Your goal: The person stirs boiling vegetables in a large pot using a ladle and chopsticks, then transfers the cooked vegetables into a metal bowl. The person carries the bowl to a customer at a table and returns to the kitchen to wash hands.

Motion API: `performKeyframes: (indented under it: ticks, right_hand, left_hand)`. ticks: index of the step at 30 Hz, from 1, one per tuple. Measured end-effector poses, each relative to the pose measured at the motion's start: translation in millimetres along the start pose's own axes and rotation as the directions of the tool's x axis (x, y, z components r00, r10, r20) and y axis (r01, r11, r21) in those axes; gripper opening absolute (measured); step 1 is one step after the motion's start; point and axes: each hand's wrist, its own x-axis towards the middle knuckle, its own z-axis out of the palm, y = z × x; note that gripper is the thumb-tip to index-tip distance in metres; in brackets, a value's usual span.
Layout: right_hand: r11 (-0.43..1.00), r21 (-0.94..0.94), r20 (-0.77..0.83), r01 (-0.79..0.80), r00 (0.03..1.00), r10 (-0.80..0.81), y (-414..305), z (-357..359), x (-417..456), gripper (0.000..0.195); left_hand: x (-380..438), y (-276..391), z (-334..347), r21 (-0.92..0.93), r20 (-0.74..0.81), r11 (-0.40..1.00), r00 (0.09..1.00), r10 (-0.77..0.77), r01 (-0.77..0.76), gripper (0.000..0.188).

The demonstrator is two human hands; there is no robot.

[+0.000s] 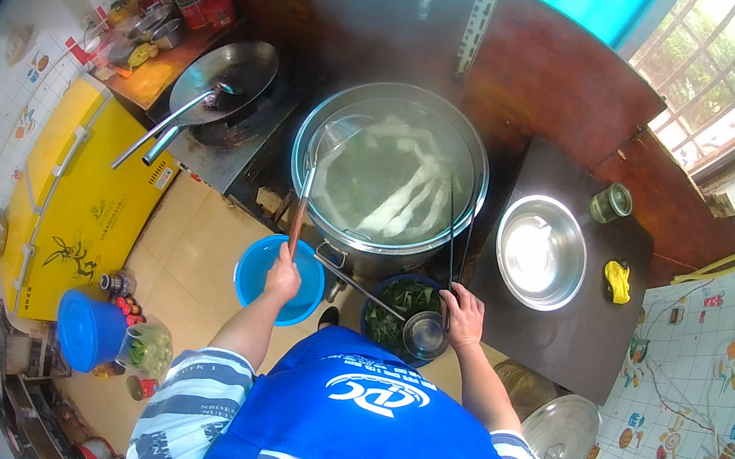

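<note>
A large metal pot (479, 196) of steaming, cloudy liquid stands before me, with long white strands, probably noodles, in it. My left hand (284, 275) grips the wooden handle of a strainer (337, 136), whose wire basket rests at the pot's left side. In my right hand (465, 315) is a pair of long dark chopsticks (452, 242), one tip reaching over the pot's right part. Below the pot, a tub of green leaves (390, 315) holds a metal ladle (425, 334) near my right hand. A blue basin (257, 277) is on the floor below my left hand.
At left are a wok (248, 73) with a ladle and a yellow chest freezer (93, 203). A steel bowl (573, 260), a glass jar (612, 202) and a yellow cloth (617, 281) lie on the dark table at right. A round metal lid (561, 433) leans below it.
</note>
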Motion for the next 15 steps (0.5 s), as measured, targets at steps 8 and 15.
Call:
performKeyframes:
  ticks: [8, 15]
  right_hand:
    - [1.000, -0.017, -0.001, 0.000, 1.000, 0.000, 3.0, 3.7, -2.3, 0.024]
    - [1.000, -0.005, -0.001, -0.005, 1.000, 0.005, 0.6, 1.6, -1.2, 0.024]
  left_hand:
    - [-3.4, 6.7, -5.4, -0.029, 0.028, 1.000, 1.000, 0.002, -0.001, 0.057]
    - [-4.1, 9.2, -6.9, -0.031, 0.042, 0.999, 0.999, -0.025, 0.026, 0.055]
